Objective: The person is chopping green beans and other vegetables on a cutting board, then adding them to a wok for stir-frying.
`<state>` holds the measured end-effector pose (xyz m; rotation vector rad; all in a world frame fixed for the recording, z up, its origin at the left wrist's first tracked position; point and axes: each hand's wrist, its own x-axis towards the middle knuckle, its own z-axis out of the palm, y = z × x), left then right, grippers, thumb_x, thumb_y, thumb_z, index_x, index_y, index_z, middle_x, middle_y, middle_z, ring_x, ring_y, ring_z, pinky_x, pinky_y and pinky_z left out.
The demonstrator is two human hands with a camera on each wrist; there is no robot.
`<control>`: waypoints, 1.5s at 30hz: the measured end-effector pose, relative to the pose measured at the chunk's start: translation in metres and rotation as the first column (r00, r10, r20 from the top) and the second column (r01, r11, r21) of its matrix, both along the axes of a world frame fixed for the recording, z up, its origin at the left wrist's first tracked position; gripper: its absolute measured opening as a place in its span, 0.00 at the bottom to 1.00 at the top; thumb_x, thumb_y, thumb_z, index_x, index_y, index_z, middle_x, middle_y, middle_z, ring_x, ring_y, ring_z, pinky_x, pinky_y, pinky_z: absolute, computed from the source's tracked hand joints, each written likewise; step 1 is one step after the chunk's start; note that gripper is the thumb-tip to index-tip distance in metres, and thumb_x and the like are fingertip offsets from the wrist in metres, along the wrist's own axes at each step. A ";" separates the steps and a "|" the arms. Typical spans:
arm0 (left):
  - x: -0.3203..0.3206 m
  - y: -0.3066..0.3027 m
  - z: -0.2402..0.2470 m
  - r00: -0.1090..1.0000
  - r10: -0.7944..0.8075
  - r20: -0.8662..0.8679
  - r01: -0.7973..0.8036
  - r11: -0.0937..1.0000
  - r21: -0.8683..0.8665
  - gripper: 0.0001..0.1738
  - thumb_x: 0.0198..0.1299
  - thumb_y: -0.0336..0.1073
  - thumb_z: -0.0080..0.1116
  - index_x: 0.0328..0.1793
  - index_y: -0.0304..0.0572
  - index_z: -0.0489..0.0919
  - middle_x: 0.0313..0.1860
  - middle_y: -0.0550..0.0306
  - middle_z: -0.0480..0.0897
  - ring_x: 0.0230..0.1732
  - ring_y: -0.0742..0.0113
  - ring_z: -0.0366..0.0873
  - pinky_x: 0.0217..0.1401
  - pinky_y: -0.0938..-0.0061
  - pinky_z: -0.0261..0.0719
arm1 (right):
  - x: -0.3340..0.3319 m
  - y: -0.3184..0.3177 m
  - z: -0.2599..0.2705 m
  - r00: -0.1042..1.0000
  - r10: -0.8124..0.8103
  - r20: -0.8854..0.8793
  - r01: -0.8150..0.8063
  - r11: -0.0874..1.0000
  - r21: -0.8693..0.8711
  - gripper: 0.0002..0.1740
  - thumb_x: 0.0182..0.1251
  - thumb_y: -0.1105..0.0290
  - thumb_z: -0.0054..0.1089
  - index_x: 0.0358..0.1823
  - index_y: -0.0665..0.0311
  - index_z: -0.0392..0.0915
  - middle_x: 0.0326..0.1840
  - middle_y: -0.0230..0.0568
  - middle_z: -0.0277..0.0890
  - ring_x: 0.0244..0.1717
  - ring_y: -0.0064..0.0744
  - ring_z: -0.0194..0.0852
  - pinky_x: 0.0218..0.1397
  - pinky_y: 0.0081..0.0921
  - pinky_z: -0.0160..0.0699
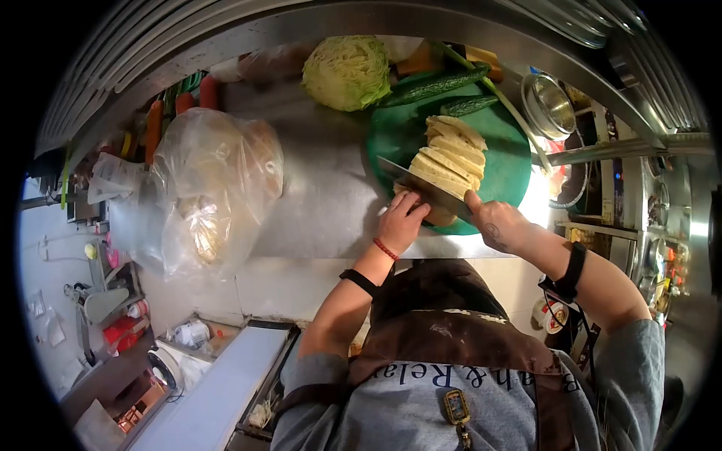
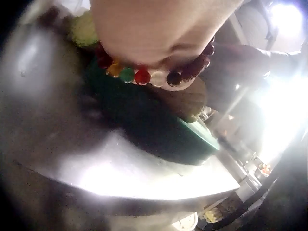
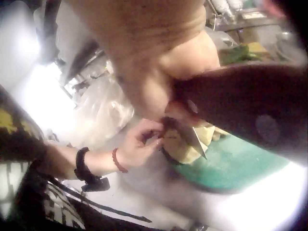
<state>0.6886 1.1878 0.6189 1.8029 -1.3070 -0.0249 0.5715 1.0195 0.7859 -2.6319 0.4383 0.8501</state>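
In the head view, pale yellow sliced food [image 1: 451, 161] lies on a round green board [image 1: 505, 161]. My right hand [image 1: 498, 224] grips a broad knife [image 1: 430, 185], its blade standing across the food at the near end of the slices. Beside the blade, the bent fingers of my left hand [image 1: 401, 224] hold the near piece. The right wrist view shows the dark handle [image 3: 240, 103] in my right hand [image 3: 163, 82], the blade tip [image 3: 199, 144] by the food [image 3: 180, 147] and my left hand [image 3: 137, 144]. In the left wrist view, my wrist hides most of the food.
A cut cabbage [image 1: 346, 74] sits behind the board, with cucumbers [image 1: 436, 86] and a long green stalk [image 1: 500, 94] on its far part. Left on the metal counter [image 1: 316, 165] stands a large clear plastic bag [image 1: 214, 188]. Metal bowls [image 1: 549, 105] are at right; a shelf edge runs overhead.
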 end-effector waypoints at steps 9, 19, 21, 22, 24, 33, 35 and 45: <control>-0.007 0.033 0.000 0.984 -0.171 0.057 0.157 0.969 0.190 0.31 0.51 0.35 0.67 0.65 0.48 0.74 0.67 0.51 0.69 0.70 0.52 0.65 0.70 0.56 0.67 | -0.008 0.011 -0.060 0.986 -0.102 0.131 0.090 0.992 0.093 0.20 0.63 0.74 0.47 0.57 0.65 0.59 0.29 0.60 0.79 0.34 0.62 0.80 0.36 0.51 0.78; 0.022 -0.049 0.037 0.899 -0.293 0.325 0.147 0.902 0.405 0.58 0.35 0.62 0.74 0.77 0.67 0.62 0.80 0.49 0.52 0.81 0.48 0.46 0.77 0.36 0.44 | -0.120 -0.073 -0.023 0.489 -0.833 0.259 0.597 0.536 0.597 0.16 0.69 0.74 0.59 0.53 0.71 0.67 0.24 0.35 0.75 0.23 0.22 0.71 0.26 0.25 0.73; 0.026 -0.066 0.034 0.896 -0.300 0.327 0.120 0.873 0.473 0.60 0.33 0.62 0.75 0.77 0.67 0.61 0.80 0.49 0.51 0.81 0.48 0.43 0.77 0.36 0.43 | -0.137 -0.061 -0.049 0.268 -0.953 0.142 0.674 0.290 0.679 0.20 0.62 0.72 0.67 0.51 0.68 0.69 0.24 0.34 0.74 0.15 0.22 0.66 0.16 0.23 0.66; 0.025 -0.069 0.033 0.902 -0.288 0.322 0.109 0.873 0.476 0.62 0.32 0.60 0.77 0.78 0.67 0.60 0.80 0.49 0.50 0.81 0.48 0.42 0.77 0.36 0.43 | -0.146 -0.055 -0.062 0.141 -0.986 0.087 0.685 0.160 0.711 0.22 0.58 0.72 0.71 0.50 0.66 0.70 0.24 0.34 0.73 0.11 0.22 0.63 0.11 0.23 0.63; 0.021 -0.073 0.032 0.911 -0.259 0.321 0.081 0.875 0.478 0.64 0.29 0.59 0.78 0.78 0.66 0.59 0.80 0.49 0.50 0.82 0.49 0.41 0.78 0.36 0.43 | -0.149 -0.047 -0.098 0.032 -0.996 -0.080 0.610 -0.044 0.792 0.21 0.58 0.74 0.70 0.50 0.66 0.70 0.23 0.35 0.73 0.11 0.23 0.63 0.12 0.22 0.64; 0.015 -0.059 0.056 0.910 -0.260 0.323 0.075 0.870 0.487 0.65 0.29 0.62 0.78 0.77 0.56 0.60 0.77 0.44 0.53 0.78 0.40 0.48 0.69 0.25 0.47 | -0.069 -0.062 -0.129 0.811 -0.581 -0.076 0.586 0.805 0.093 0.36 0.55 0.35 0.63 0.32 0.68 0.84 0.33 0.53 0.82 0.39 0.53 0.82 0.45 0.42 0.81; 0.015 -0.057 0.053 0.893 -0.242 0.380 0.054 0.895 0.443 0.67 0.25 0.65 0.78 0.77 0.58 0.59 0.76 0.42 0.54 0.77 0.36 0.49 0.65 0.22 0.48 | -0.064 -0.067 -0.137 0.861 -0.508 0.015 0.508 0.861 0.001 0.28 0.59 0.40 0.61 0.36 0.61 0.86 0.35 0.51 0.83 0.42 0.47 0.83 0.44 0.38 0.82; -0.036 -0.046 0.086 0.877 -0.081 0.473 -0.273 0.726 0.631 0.73 0.27 0.61 0.79 0.81 0.51 0.49 0.82 0.40 0.42 0.81 0.37 0.37 0.74 0.30 0.39 | -0.262 -0.102 -0.112 0.401 -0.775 0.488 0.759 0.580 0.296 0.13 0.64 0.61 0.57 0.42 0.60 0.82 0.40 0.52 0.82 0.44 0.55 0.80 0.51 0.44 0.79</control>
